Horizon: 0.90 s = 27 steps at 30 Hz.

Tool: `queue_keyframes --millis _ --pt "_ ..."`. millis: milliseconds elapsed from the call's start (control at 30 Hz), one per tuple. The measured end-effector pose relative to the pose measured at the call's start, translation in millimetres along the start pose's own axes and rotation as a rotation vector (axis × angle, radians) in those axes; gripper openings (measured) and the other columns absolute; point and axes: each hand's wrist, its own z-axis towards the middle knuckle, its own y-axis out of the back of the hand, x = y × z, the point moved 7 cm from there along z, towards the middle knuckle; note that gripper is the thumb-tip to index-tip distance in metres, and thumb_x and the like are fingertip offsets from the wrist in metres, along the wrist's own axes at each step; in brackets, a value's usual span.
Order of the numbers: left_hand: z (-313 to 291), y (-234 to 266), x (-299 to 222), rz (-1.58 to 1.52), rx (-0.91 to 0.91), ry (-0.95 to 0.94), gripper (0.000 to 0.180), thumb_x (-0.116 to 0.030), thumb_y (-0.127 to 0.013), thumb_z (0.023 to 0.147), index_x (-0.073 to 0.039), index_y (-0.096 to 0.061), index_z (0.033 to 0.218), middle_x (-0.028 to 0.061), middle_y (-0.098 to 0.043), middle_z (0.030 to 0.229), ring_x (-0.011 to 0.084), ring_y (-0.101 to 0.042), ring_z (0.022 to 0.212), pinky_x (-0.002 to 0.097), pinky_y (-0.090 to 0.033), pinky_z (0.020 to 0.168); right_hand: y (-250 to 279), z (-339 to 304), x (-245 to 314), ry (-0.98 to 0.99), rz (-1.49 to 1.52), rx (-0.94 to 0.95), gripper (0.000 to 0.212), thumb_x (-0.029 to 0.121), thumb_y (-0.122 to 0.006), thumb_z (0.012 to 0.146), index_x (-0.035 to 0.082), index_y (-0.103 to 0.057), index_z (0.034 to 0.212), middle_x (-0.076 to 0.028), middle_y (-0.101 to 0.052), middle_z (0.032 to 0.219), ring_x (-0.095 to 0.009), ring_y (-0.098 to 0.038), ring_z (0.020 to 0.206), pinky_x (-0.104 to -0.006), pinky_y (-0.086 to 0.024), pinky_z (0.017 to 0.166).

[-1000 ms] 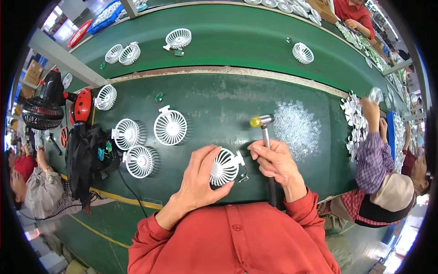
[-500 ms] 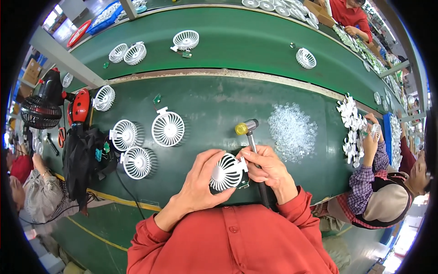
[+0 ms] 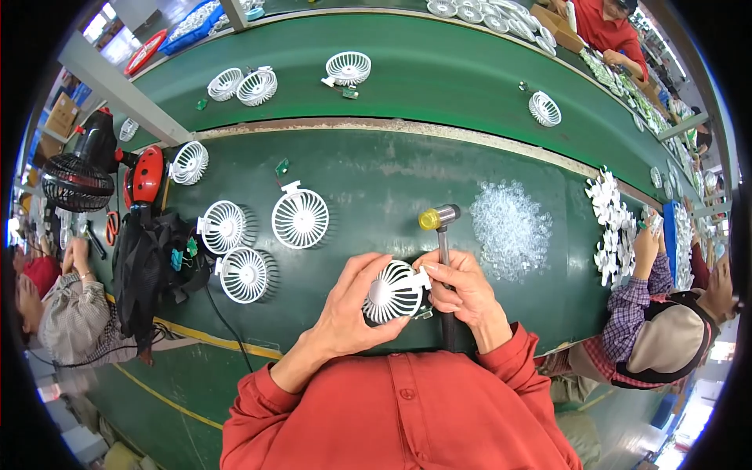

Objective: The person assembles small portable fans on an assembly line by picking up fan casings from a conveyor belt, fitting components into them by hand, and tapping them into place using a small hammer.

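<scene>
My left hand (image 3: 345, 309) is closed round a white round fan housing (image 3: 388, 294) with slatted ribs, held tilted in front of my body. At the housing's right edge, the thumb and forefinger of my right hand (image 3: 468, 291) pinch its small white hinge tab (image 3: 424, 276). A bit of green circuit board shows under the housing. A hammer (image 3: 443, 243) with a yellow face and dark handle runs up through the curled fingers of my right hand, its head above them. What the right fingertips do behind the housing is hidden.
Several white fan housings (image 3: 300, 218) lie left on the green table, some with small circuit boards. To the right are a pile of small clear pieces (image 3: 511, 227) and white fan blades (image 3: 607, 223). Beyond runs a green conveyor (image 3: 439, 86). A black bag (image 3: 149, 266) and co-workers flank the table.
The view has shifted slightly, moving the scene a little to the right. The hammer has turned a little more upright. Both hands keep their hold on the fan housing.
</scene>
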Motion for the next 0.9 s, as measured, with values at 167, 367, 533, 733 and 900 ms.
queue_keyframes --millis 167,367,533,733,900 --pt "0.4 -0.6 2.1 0.029 -0.049 0.01 0.078 -0.016 -0.082 0.066 0.003 -0.047 0.133 0.0198 -0.05 0.124 0.0344 -0.057 0.108 0.04 -0.051 0.09 -2.1 -2.1 2.8 0.06 -0.03 -0.06 0.017 0.008 -0.058 0.097 -0.005 -0.064 0.106 -0.001 -0.055 0.064 -0.001 -0.031 0.038 -0.02 -0.023 0.035" --pt "1.6 -2.9 4.8 0.071 -0.033 0.06 0.078 -0.018 -0.084 0.065 0.003 -0.048 0.132 0.0202 -0.05 0.123 0.0343 -0.057 0.107 0.0404 -0.051 0.089 -4.3 -9.9 5.9 0.048 -0.23 -0.154 0.022 0.008 -0.065 0.093 -0.004 -0.063 0.112 0.004 -0.053 0.068 -0.001 -0.034 0.044 -0.0194 -0.027 0.04" --pt "2.7 -1.8 -2.5 0.136 -0.057 0.033 0.079 -0.019 -0.085 0.064 0.004 -0.049 0.131 0.02 -0.05 0.124 0.0346 -0.057 0.107 0.0409 -0.052 0.088 -20.4 -22.2 28.0 0.547 -1.146 -0.358 0.023 0.012 -0.072 0.089 -0.002 -0.059 0.076 0.003 -0.05 0.064 -0.009 -0.039 0.056 -0.0292 -0.034 0.05" --pt "4.4 6.3 -11.4 0.281 -0.126 -0.026 0.085 -0.021 -0.087 0.063 0.003 -0.046 0.133 0.0213 -0.05 0.126 0.0369 -0.055 0.111 0.0437 -0.05 0.091 -14.8 -13.2 17.5 0.124 -0.203 -0.216 0.018 0.005 -0.067 0.092 -0.005 -0.067 0.107 -0.003 -0.066 0.079 0.001 -0.04 0.046 -0.019 -0.023 0.038" --pt "6.0 5.3 6.6 0.144 -0.047 0.197 0.086 -0.026 -0.087 0.066 0.0 -0.042 0.134 0.0215 -0.051 0.123 0.0388 -0.055 0.109 0.0457 -0.049 0.091 -10.5 -14.3 24.6 0.136 -0.489 -0.341 0.016 0.008 -0.071 0.089 -0.004 -0.069 0.1 -0.002 -0.066 0.073 0.0 -0.042 0.047 -0.0199 -0.027 0.039"
